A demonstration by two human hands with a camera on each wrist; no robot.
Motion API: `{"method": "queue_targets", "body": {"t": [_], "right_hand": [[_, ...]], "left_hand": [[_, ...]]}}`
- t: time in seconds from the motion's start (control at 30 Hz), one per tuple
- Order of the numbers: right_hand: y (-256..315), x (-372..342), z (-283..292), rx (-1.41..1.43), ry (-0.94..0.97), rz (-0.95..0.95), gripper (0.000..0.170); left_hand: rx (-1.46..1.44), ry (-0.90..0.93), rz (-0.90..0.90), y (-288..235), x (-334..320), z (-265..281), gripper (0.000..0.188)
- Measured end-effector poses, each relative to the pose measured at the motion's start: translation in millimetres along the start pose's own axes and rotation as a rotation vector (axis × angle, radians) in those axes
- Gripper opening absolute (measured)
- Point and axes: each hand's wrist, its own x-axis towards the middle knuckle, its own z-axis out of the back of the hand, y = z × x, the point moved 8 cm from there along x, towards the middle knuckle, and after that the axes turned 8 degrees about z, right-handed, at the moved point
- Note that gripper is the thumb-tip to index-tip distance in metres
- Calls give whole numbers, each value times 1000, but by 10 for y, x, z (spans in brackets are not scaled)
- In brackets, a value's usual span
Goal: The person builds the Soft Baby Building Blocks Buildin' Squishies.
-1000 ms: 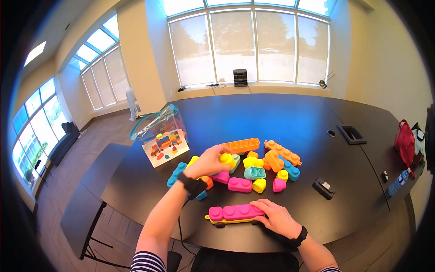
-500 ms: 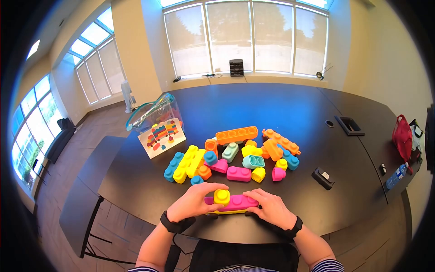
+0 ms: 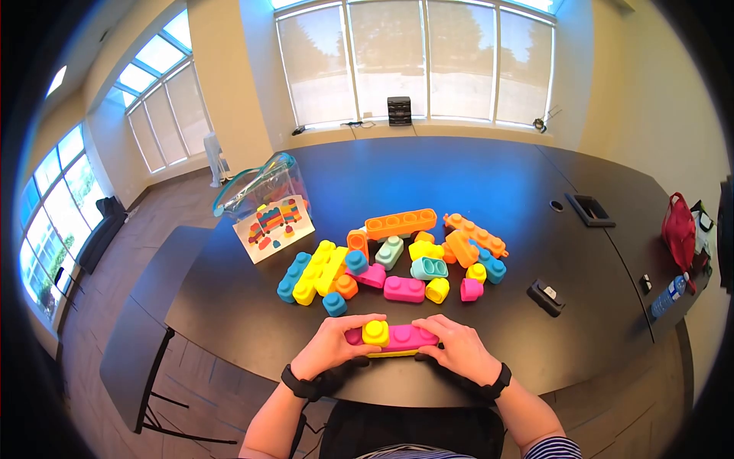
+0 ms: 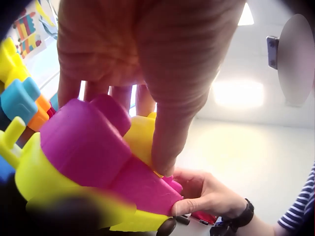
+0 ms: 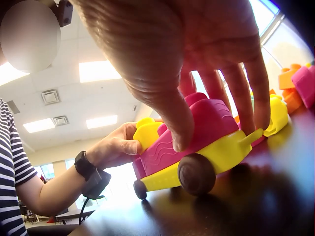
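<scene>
A yellow wheeled base (image 5: 221, 153) carries pink blocks (image 3: 403, 336) in a row near the table's front edge. My left hand (image 3: 327, 346) pinches a small yellow block (image 3: 375, 332) between thumb and fingers, on top of the pink row toward its left end. Around the row's right end, my right hand (image 3: 464, 352) has its thumb on the near side and its fingers on the far side. In the right wrist view a dark wheel (image 5: 196, 174) shows below the right thumb. Whether the yellow block is fully seated cannot be told.
Loose blocks, among them an orange bar (image 3: 401, 222) and a yellow block (image 3: 319, 273), lie beyond the hands. A picture card (image 3: 274, 229) leans by a clear bag at back left. A black device (image 3: 545, 297) lies to the right, near a water bottle (image 3: 668, 296).
My left hand has come back from the loose blocks with the yellow block, now on the pink row. The wheeled row is farther from the table's edge, with my right hand still on it.
</scene>
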Motion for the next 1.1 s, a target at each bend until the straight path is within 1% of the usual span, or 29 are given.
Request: {"method": "queue_targets", "body": {"t": [0.13, 0.2, 0.3, 0.33, 0.37, 0.43, 0.53, 0.63, 0.7, 0.73, 0.77, 0.83, 0.93, 1.03, 1.07, 1.1], "right_hand": [[9, 1, 2, -10, 22, -16, 53], [15, 6, 28, 6, 50, -23, 51], [-69, 164, 267, 74, 155, 144, 48], [-87, 273, 459, 66, 110, 119, 47], [-142, 410, 652, 64, 8, 171, 47], [-307, 680, 871, -23, -92, 178, 49], [-395, 1122, 877, -75, -23, 165, 49], [-537, 1520, 473, -161, 124, 193, 53], [-734, 1754, 114, -299, 269, 157, 52], [-706, 1809, 21, -408, 450, 56, 48], [-811, 1851, -113, -443, 569, 7, 43], [-789, 1850, -231, -633, 592, 54, 32], [-767, 1751, -332, -774, 373, 167, 24], [-815, 1612, -297, -771, 352, 180, 18], [-790, 1556, -253, -790, 350, 220, 15], [-787, 1513, -160, -740, 325, 224, 20]], "left_hand": [[-45, 16, 48, 65, 0, -28, 61], [-80, 11, 40, 85, 0, -40, 60], [-101, 15, 31, 59, 2, -46, 59], [-103, 19, 32, 55, -1, -45, 59], [-106, 24, 34, 62, 0, -44, 59], [-115, 31, 37, 75, 9, -39, 59], [-127, 42, 60, 72, 3, -31, 58], [-142, 39, 66, 66, -7, -20, 58], [-151, 39, 63, 102, -7, -23, 58], [-157, 34, 60, 112, -11, -24, 58], [-162, 30, 60, 114, -11, -19, 58], [-154, 30, 64, 117, -7, -1, 58], [-145, 19, 45, 119, -26, 22, 58], [-141, 20, 41, 121, -24, 45, 58], [-139, 24, 44, 116, -23, 53, 59], [-136, 28, 46, 116, -23, 52, 59]]}}
